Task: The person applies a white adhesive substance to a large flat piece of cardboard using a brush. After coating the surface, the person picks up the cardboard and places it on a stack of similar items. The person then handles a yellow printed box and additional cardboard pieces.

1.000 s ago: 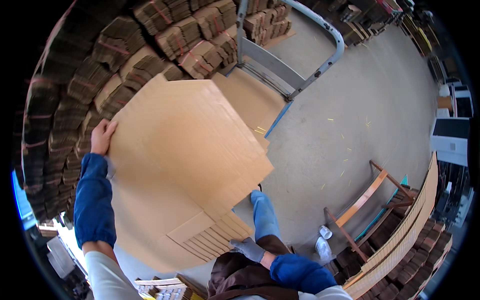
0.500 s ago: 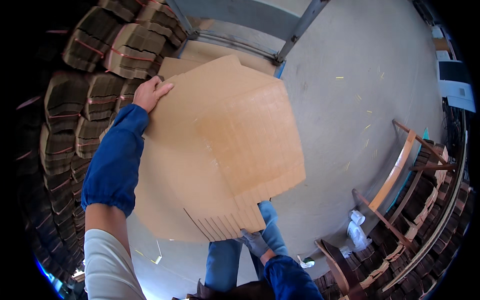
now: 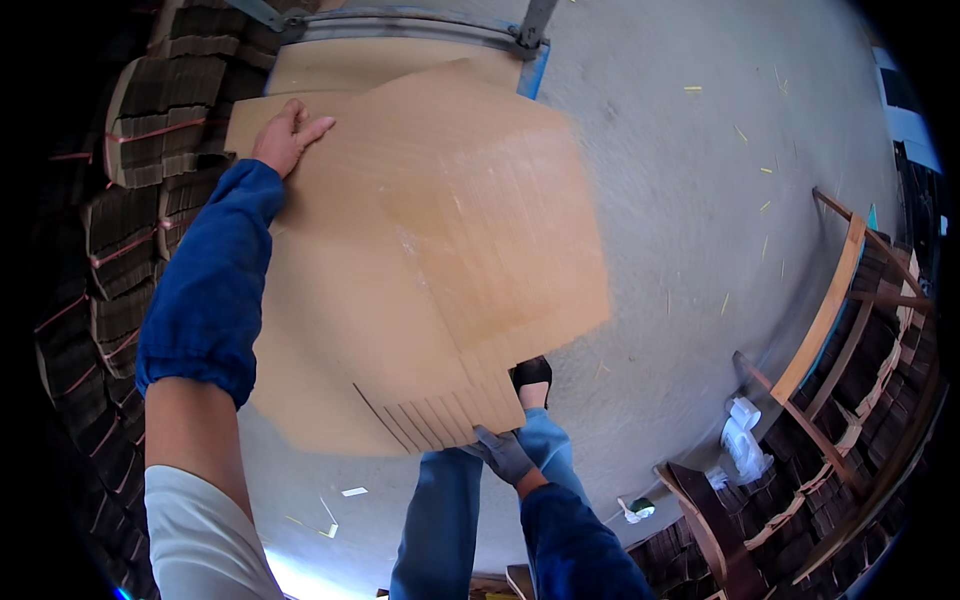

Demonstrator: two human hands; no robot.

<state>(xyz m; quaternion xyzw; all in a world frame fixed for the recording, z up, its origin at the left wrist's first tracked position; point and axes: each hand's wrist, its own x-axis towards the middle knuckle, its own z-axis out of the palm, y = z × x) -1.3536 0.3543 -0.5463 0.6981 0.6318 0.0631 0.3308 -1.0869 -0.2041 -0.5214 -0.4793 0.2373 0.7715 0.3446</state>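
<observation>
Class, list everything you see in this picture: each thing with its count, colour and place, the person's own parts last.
cardboard sheets: a stack, tan, centre, held flat
bundled cardboard stacks: many, dark brown, tied, left
metal cart frame: one, grey, top
concrete floor: grey, right
wooden frames: several, brown, right edge
white rag: one, lower right
left hand: bare, flat on the sheets' far edge
right hand: grey glove, gripping the near edge

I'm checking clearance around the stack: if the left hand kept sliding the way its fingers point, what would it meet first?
The left hand lies flat on the cardboard sheets, fingers pointing toward the metal cart frame. More cardboard first, then probably that frame; depth is unclear.
</observation>
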